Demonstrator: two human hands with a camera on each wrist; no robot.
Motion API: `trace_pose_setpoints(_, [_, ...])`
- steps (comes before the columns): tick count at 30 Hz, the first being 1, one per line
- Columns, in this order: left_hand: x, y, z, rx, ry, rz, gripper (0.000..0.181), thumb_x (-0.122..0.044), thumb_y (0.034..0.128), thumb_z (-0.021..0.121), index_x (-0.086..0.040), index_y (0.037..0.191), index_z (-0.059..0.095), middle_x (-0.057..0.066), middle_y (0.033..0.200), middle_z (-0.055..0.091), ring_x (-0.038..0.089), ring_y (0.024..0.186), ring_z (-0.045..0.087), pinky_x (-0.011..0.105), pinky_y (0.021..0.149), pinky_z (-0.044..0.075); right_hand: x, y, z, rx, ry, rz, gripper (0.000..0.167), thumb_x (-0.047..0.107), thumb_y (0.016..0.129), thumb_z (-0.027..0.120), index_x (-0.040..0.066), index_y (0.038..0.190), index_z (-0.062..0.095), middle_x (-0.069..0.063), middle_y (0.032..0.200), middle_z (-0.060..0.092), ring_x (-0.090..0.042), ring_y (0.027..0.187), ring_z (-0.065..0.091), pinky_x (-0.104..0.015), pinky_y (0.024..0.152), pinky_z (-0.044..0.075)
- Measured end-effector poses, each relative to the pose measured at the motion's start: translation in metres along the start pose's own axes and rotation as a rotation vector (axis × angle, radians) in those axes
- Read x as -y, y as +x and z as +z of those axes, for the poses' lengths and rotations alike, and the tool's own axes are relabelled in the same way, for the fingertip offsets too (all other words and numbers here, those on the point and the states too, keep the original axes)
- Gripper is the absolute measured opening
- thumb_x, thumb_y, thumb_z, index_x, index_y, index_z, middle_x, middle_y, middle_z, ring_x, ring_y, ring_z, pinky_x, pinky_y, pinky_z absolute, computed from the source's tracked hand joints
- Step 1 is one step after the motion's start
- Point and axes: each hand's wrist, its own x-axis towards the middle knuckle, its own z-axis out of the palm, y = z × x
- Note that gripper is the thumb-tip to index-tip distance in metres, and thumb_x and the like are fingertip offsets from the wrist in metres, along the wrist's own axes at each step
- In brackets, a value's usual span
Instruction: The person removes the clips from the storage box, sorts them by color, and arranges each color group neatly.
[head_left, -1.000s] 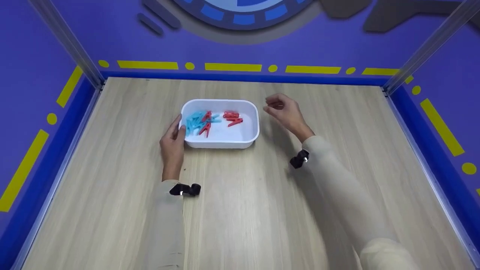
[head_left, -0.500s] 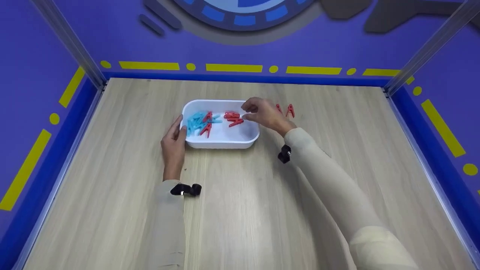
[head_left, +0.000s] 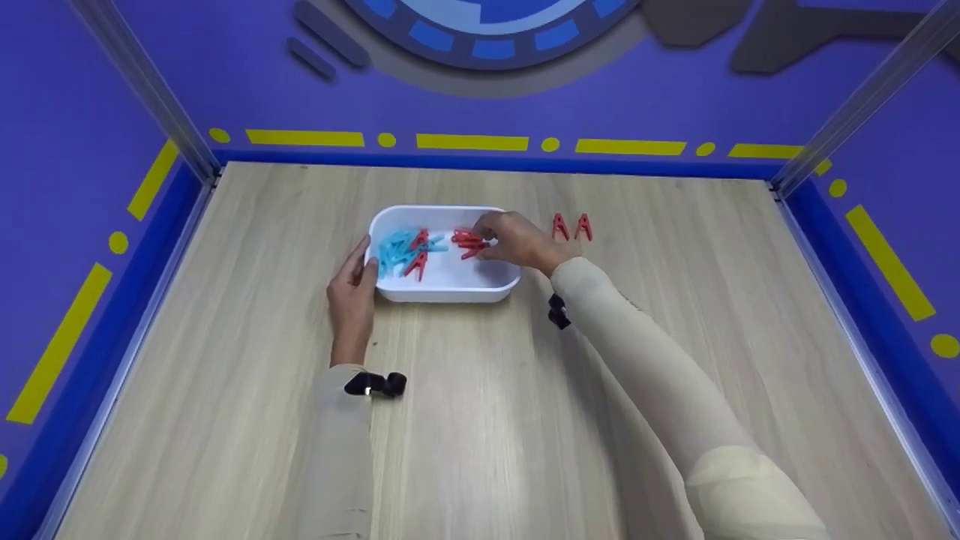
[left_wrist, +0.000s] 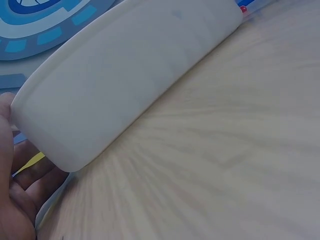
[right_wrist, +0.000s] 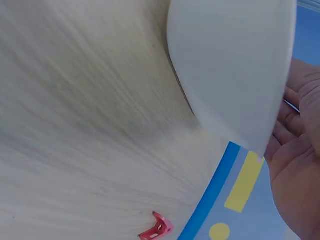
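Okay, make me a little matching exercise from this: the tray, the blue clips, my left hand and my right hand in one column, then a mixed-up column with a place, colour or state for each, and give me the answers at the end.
Column one
1. tray
2. blue clips
3. left hand
4. right hand

Column two
A. over the tray's right end
B. piled inside the tray's left end
C. white
D. gripping the tray's left rim

Pairs: 1-C, 2-B, 3-D, 4-A
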Motion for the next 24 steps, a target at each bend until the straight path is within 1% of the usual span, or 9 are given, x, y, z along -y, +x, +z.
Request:
trace_pose_setpoints(6, [-0.001, 0.000, 0.001, -0.003, -0.021, 0.035, 0.043, -0.027, 0.1103, 0.061, -0.026, 0.153, 0.059, -0.010, 0.160, 0.050, 0.004, 0.149, 0.040, 0.026, 0.120, 0.036, 0.003, 0.004, 0.005, 0.003, -0.099, 0.005, 0.045, 0.008, 0.094, 0.083, 0.000, 0.136, 0.069, -0.014, 0.131, 0.071, -0.026, 0.121, 0.067, -0.038, 0.109, 0.053])
trace_pose_setpoints(13, [-0.001, 0.000, 0.002, 0.003, -0.014, 0.031, 0.043, -0.030, 0.1101, 0.062, -0.028, 0.153, 0.059, -0.009, 0.161, 0.050, 0.003, 0.149, 0.040, 0.025, 0.120, 0.036, 0.004, 0.007, 0.011, 0.001, -0.258, -0.002, 0.043, 0.005, 0.097, 0.079, 0.001, 0.138, 0.068, -0.014, 0.130, 0.071, -0.026, 0.113, 0.068, -0.038, 0.107, 0.054])
trace_pose_setpoints(16, [0.000, -0.001, 0.002, 0.003, -0.010, 0.027, 0.043, -0.030, 0.1102, 0.062, -0.028, 0.153, 0.059, -0.007, 0.162, 0.049, 0.003, 0.149, 0.040, 0.025, 0.119, 0.037, 0.004, 0.008, 0.015, 0.004, -0.278, -0.002, 0.039, 0.005, 0.098, 0.077, 0.001, 0.136, 0.069, -0.014, 0.126, 0.073, -0.026, 0.108, 0.068, -0.038, 0.105, 0.056])
trace_pose_setpoints(20, [0.001, -0.002, 0.001, 0.002, -0.002, 0.027, 0.043, -0.032, 0.1101, 0.062, -0.030, 0.153, 0.059, -0.006, 0.162, 0.049, 0.003, 0.149, 0.040, 0.025, 0.119, 0.037, 0.004, 0.009, 0.020, 0.000, -0.277, 0.015, 0.033, 0.007, 0.098, 0.077, 0.003, 0.131, 0.072, -0.011, 0.118, 0.074, -0.025, 0.103, 0.067, -0.036, 0.101, 0.057])
trace_pose_setpoints(24, [0.001, -0.002, 0.001, 0.007, -0.001, 0.032, 0.043, -0.033, 0.1099, 0.062, -0.031, 0.153, 0.059, -0.005, 0.163, 0.049, 0.003, 0.149, 0.040, 0.026, 0.120, 0.037, 0.003, 0.009, 0.023, -0.009, -0.280, 0.022, 0.029, 0.010, 0.098, 0.078, 0.005, 0.127, 0.074, -0.010, 0.117, 0.075, -0.024, 0.104, 0.068, -0.036, 0.101, 0.057])
